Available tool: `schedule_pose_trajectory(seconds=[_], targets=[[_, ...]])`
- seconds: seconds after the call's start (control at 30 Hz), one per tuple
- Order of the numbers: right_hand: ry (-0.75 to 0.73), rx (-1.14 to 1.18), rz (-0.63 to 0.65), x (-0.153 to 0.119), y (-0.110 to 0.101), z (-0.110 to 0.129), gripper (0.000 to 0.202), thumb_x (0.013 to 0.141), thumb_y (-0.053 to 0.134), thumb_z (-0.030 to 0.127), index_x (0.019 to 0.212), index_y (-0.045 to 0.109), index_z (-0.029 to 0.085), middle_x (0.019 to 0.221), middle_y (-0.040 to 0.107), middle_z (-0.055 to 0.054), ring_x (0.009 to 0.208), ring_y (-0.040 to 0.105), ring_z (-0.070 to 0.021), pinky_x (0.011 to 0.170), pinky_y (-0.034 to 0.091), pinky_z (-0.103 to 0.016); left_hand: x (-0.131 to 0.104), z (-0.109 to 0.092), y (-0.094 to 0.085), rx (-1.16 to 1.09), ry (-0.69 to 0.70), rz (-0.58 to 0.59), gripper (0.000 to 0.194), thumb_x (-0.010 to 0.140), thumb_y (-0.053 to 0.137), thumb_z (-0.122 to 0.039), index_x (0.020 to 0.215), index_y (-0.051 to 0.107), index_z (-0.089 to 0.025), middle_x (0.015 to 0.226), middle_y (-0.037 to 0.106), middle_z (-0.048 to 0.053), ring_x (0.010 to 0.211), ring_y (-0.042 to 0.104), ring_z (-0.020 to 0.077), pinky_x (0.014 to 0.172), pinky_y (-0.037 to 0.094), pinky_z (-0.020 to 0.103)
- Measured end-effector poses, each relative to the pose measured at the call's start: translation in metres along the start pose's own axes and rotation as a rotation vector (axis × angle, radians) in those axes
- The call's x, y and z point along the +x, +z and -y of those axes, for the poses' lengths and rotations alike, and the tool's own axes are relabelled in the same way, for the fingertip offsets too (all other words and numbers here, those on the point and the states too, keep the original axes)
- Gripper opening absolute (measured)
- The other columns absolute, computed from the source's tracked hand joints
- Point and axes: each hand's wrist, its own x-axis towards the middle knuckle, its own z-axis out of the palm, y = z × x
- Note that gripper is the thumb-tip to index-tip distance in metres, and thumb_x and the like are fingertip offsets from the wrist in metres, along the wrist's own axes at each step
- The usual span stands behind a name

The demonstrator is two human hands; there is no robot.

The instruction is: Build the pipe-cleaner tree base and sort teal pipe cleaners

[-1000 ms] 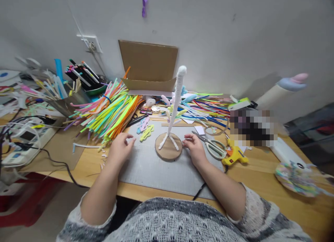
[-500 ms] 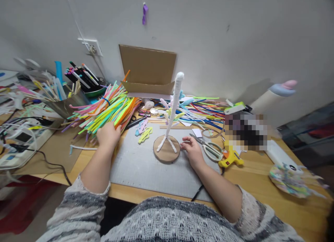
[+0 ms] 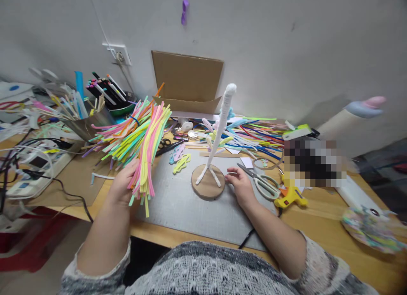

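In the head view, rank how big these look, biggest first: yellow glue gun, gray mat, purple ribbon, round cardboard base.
1. Gray mat
2. Round cardboard base
3. Yellow glue gun
4. Purple ribbon

Soft, even indoor light, with a faint shadow on the wall [image 3: 260, 44]; the edges look stretched and smeary.

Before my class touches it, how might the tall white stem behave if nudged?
The white stem would probably tip if pushed near its top, as it rises tall from a small round cardboard base. It looks light, seemingly wrapped in fuzzy fibre. Its thin splayed feet might flex; how they are fixed isn't visible.
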Motion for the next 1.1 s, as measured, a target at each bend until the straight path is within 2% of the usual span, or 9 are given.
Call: schedule_pose_trajectory(seconds=[0.13,0.3,0.43,0.53,0.7,0.8,0.87,0.97,1.1], targets=[[-0.002,0.005,-0.002,0.000,0.000,0.000,0.028,0.057,0.067,0.029,0.082,0.057,0.021,0.068,0.059,0.002,0.062,0.056,-0.0167,0.067,0.044,-0.033,-0.024,0.002,0.011,-0.287,-0.214,0.229,0.040,0.069,0.062,-0.034,0.105,0.058,-0.017,0.068,0.063,0.002,0.041,0.050,0.0127,0.039,0.045,0.026],[-0.009,0.011,0.011,0.000,0.000,-0.001,0.027,0.059,0.066,0.027,0.084,0.057,0.021,0.066,0.059,0.002,0.063,0.056,-0.0163,0.068,0.043,-0.032,-0.044,0.012,0.028,-0.360,-0.272,0.417,0.040,0.065,0.067,-0.031,0.102,0.056,-0.020,0.077,0.066,0.005,0.050,0.059,0.0184,0.046,0.050,0.032],[-0.021,0.017,0.004,0.001,-0.002,-0.004,0.027,0.061,0.064,0.027,0.086,0.055,0.021,0.068,0.059,0.002,0.063,0.056,-0.0158,0.067,0.044,-0.032,-0.053,0.023,0.042,-0.368,-0.243,0.382,0.039,0.057,0.068,-0.017,0.094,0.057,-0.018,0.084,0.067,0.005,0.068,0.064,0.0198,0.062,0.053,0.031],[-0.036,0.019,-0.002,0.002,-0.002,-0.006,0.027,0.061,0.063,0.027,0.086,0.054,0.021,0.070,0.058,0.002,0.062,0.056,-0.0153,0.067,0.045,-0.032,-0.058,0.028,0.049,-0.332,-0.219,0.342,0.039,0.055,0.065,-0.013,0.093,0.058,-0.017,0.088,0.067,0.004,0.077,0.064,0.0209,0.068,0.052,0.032],[-0.062,-0.015,0.018,0.004,-0.001,-0.006,0.028,0.062,0.061,0.030,0.087,0.053,0.021,0.075,0.056,0.001,0.064,0.056,-0.0148,0.067,0.045,-0.032,-0.069,0.035,0.059,-0.358,-0.226,0.411,0.031,0.058,0.065,-0.015,0.088,0.057,-0.016,0.080,0.067,0.004,0.065,0.063,0.0172,0.059,0.050,0.028],[-0.078,-0.057,0.043,0.005,0.000,-0.006,0.031,0.062,0.060,0.033,0.089,0.052,0.020,0.081,0.054,0.000,0.066,0.054,-0.0143,0.068,0.045,-0.033,-0.077,0.040,0.068,-0.403,-0.242,0.471,0.030,0.059,0.068,-0.015,0.087,0.058,-0.014,0.078,0.068,0.004,0.067,0.064,0.0180,0.059,0.050,0.027],[-0.089,-0.081,0.057,0.004,0.000,-0.005,0.035,0.062,0.061,0.033,0.092,0.051,0.020,0.088,0.054,-0.002,0.072,0.054,-0.0153,0.072,0.046,-0.034,-0.081,0.043,0.074,-0.452,-0.262,0.471,0.032,0.058,0.069,-0.013,0.088,0.058,-0.014,0.080,0.068,0.004,0.072,0.065,0.0193,0.064,0.051,0.028],[-0.160,-0.208,0.117,-0.004,-0.002,-0.004,0.045,0.061,0.065,0.033,0.102,0.051,0.020,0.107,0.052,-0.008,0.090,0.054,-0.0193,0.083,0.045,-0.038,-0.083,0.046,0.085,-0.526,-0.275,0.382,0.039,0.054,0.069,-0.008,0.091,0.058,-0.014,0.085,0.069,0.003,0.076,0.065,0.0185,0.070,0.051,0.028],[-0.436,-0.620,0.275,-0.023,-0.004,-0.005,0.076,0.062,0.072,0.036,0.130,0.040,0.019,0.131,0.043,-0.014,0.118,0.043,-0.0274,0.100,0.035,-0.046,-0.078,0.045,0.098,-0.561,-0.260,0.330,0.044,0.049,0.066,-0.004,0.091,0.057,-0.014,0.081,0.068,0.001,0.072,0.064,0.0160,0.069,0.050,0.026]])
